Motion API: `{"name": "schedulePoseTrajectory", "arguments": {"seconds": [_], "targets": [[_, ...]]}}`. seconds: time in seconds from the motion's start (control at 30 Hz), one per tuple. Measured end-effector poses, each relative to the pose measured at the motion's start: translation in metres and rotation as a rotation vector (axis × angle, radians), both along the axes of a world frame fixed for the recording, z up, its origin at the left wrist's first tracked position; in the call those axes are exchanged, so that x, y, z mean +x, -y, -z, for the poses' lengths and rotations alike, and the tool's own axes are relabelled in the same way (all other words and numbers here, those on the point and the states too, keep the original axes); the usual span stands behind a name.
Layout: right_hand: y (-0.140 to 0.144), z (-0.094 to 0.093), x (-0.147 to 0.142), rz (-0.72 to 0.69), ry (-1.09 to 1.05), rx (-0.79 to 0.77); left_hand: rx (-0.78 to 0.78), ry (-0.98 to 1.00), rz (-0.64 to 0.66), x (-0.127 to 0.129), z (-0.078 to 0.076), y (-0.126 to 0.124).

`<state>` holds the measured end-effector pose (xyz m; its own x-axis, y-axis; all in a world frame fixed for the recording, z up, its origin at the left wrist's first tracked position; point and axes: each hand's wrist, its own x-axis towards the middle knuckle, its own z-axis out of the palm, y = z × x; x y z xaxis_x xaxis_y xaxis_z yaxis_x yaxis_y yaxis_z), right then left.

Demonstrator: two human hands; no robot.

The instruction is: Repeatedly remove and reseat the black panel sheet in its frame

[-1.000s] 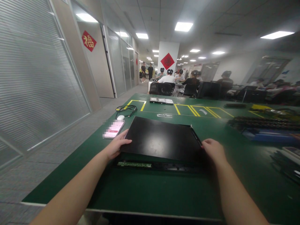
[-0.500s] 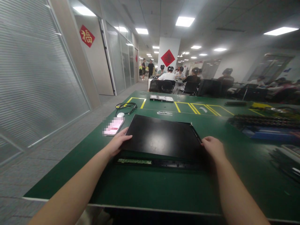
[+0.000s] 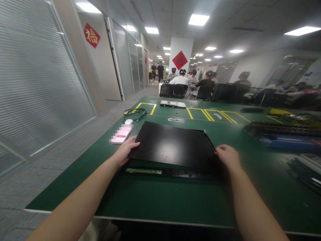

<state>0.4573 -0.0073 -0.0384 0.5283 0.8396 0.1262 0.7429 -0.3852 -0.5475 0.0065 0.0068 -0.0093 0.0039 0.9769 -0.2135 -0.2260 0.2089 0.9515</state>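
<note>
A flat black panel, which looks like a screen panel, is held by its two sides over the table. My left hand is closed on its left edge, thumb on top. The fingers of my right hand pinch its right edge, where a thin dark rail runs along the side. Just in front of the panel, on the near side, lies a long black strip with a green circuit board at its left part. The panel hides whatever is beneath it.
On the green table are a phone, a white mouse, a coiled black cable, a screwdriver kit and small bits. At right lie dark parts and a blue tray. Several people sit farther back.
Both hands keep their grip on the panel, which has hardly moved. The view has shifted very slightly. Far off, the standing people have moved a little.
</note>
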Motion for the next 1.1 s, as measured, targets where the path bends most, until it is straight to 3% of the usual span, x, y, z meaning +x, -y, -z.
{"name": "schedulePoseTrajectory", "arguments": {"seconds": [0.5, 0.87, 1.0, 1.1], "targets": [[0.0, 0.002, 0.001, -0.012, 0.012, 0.007, 0.015, -0.009, -0.016, -0.002, 0.011, -0.006], [0.0, 0.003, 0.001, -0.003, -0.03, -0.003, 0.158, -0.034, 0.034, -0.008, 0.014, -0.007], [-0.001, 0.005, 0.003, -0.016, -0.028, 0.012, 0.202, -0.126, 0.067, -0.01, 0.01, -0.006], [-0.001, 0.006, 0.003, -0.007, -0.021, 0.008, 0.2, -0.326, 0.014, -0.012, 0.007, -0.005]]}}
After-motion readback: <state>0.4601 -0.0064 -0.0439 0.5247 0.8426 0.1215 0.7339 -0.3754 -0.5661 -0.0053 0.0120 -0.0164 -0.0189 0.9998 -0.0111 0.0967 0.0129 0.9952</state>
